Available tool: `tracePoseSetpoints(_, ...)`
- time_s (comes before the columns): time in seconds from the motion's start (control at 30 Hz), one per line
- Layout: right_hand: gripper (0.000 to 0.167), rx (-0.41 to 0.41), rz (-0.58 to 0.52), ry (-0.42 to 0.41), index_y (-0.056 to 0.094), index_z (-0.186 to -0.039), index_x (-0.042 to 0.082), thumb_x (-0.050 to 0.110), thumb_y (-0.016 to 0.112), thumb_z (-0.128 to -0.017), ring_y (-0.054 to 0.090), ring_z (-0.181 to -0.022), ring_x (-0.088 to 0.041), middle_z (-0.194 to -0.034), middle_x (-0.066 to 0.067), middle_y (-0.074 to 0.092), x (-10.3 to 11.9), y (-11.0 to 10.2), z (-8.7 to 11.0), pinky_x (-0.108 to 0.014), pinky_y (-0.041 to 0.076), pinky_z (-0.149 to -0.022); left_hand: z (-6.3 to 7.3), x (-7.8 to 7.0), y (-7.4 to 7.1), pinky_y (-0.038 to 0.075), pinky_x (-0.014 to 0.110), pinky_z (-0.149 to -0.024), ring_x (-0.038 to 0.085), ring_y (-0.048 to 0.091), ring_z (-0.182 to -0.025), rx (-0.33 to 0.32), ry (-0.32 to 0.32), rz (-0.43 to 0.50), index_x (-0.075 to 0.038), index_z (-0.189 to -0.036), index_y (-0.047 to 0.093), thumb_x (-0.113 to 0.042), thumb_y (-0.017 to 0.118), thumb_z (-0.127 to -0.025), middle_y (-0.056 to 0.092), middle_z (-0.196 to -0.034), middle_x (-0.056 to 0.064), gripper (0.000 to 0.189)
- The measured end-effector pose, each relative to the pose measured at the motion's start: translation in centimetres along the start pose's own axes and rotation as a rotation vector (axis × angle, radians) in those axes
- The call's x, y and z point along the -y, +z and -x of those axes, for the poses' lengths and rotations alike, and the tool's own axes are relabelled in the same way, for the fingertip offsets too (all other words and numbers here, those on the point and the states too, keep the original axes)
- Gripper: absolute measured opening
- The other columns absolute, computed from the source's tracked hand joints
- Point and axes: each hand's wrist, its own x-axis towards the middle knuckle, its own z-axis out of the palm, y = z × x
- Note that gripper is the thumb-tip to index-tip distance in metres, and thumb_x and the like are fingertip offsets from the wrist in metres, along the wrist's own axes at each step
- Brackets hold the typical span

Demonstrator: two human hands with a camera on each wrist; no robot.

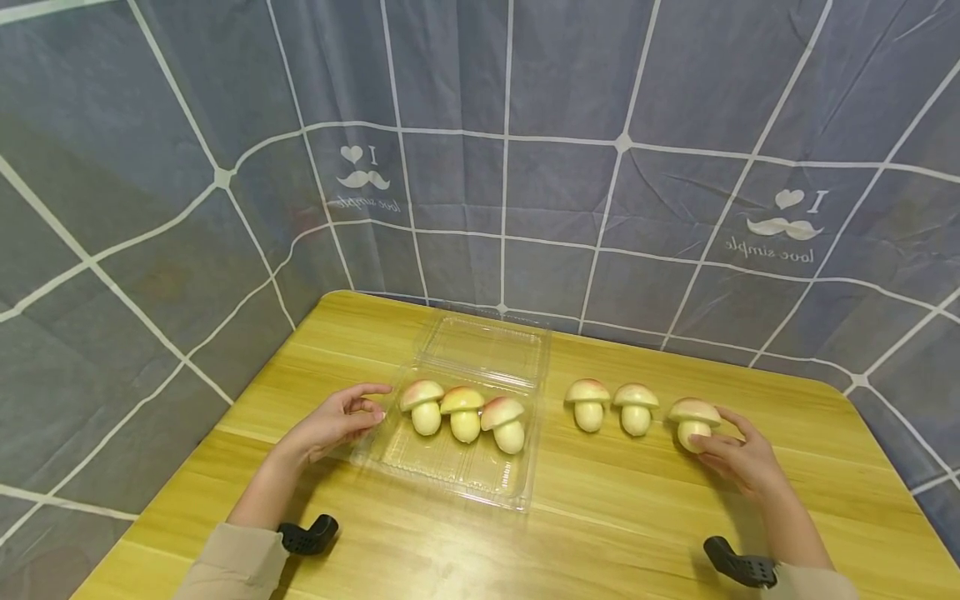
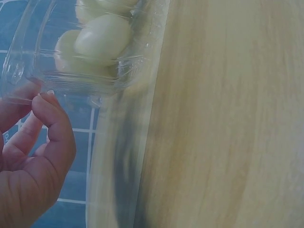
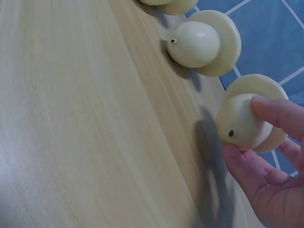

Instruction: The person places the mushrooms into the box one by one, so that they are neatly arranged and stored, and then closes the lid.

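My right hand point(image 1: 738, 457) pinches a toy mushroom point(image 1: 693, 414) by its pale stem, thumb and fingers on opposite sides. In the right wrist view that mushroom point(image 3: 247, 118) shows a dark spot on the stem's end. At the left rim of a clear plastic clamshell box point(image 1: 450, 477), my left hand point(image 1: 333, 425) pinches the edge between thumb and fingers. The box lies with its lid point(image 1: 483, 346) folded back. Three mushrooms point(image 1: 463, 421) lie side by side in its base, caps toward the back. In the left wrist view the box wall point(image 2: 80, 83) is right at the fingertips.
Two more mushrooms, one point(image 1: 588, 406) nearer the box and one point(image 1: 636, 408) nearer my right hand, lie in a row on the wooden table point(image 1: 600, 533). A grey checked curtain point(image 1: 555, 192) hangs behind the table. A black wrist mount point(image 1: 307, 537) juts inward from the left sleeve.
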Motion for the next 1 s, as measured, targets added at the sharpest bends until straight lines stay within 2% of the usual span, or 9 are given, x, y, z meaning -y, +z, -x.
tracePoseSetpoints(0.37,0.05,0.024,-0.005,-0.075,0.039,-0.116,0.03,-0.002,0.061,-0.086,0.064,-0.078,-0.008,-0.082,0.004,0.067,0.5,0.0,1.2,-0.025,0.053,-0.072,0.0,0.0,0.0,0.038,0.02,-0.055,0.008,0.044,-0.062,0.004,0.001,0.004,0.007,-0.139,0.031,-0.006,0.057,-0.092,0.053,-0.087,0.003,0.055)
tracePoseSetpoints(0.6,0.063,0.036,0.082,-0.043,0.028,-0.136,0.023,0.005,0.063,-0.087,0.064,-0.083,-0.007,-0.089,0.007,0.064,1.6,0.2,2.0,-0.024,0.051,-0.078,0.0,-0.1,0.0,0.037,0.02,-0.055,0.008,0.044,-0.062,0.021,0.013,0.01,0.009,-0.139,0.029,-0.006,0.056,-0.093,0.053,-0.088,0.005,0.055)
tracePoseSetpoints(0.83,0.05,0.055,0.064,-0.065,0.038,-0.12,0.034,0.003,0.061,-0.089,0.065,-0.082,-0.008,-0.089,0.007,0.066,2.2,0.9,2.7,-0.023,0.051,-0.077,0.0,-0.3,0.0,0.038,0.019,-0.055,0.009,0.044,-0.063,0.02,0.0,0.004,0.008,-0.139,0.029,-0.006,0.056,-0.093,0.053,-0.09,0.007,0.056)
tracePoseSetpoints(1.0,0.05,0.076,0.061,-0.096,0.037,-0.121,0.032,0.0,0.059,-0.089,0.065,-0.082,-0.009,-0.089,0.006,0.067,2.5,1.4,2.9,-0.023,0.051,-0.077,0.0,-0.2,-0.1,0.039,0.019,-0.056,0.008,0.045,-0.063,0.016,-0.007,0.002,0.008,-0.138,0.03,-0.007,0.057,-0.092,0.054,-0.092,0.009,0.056)
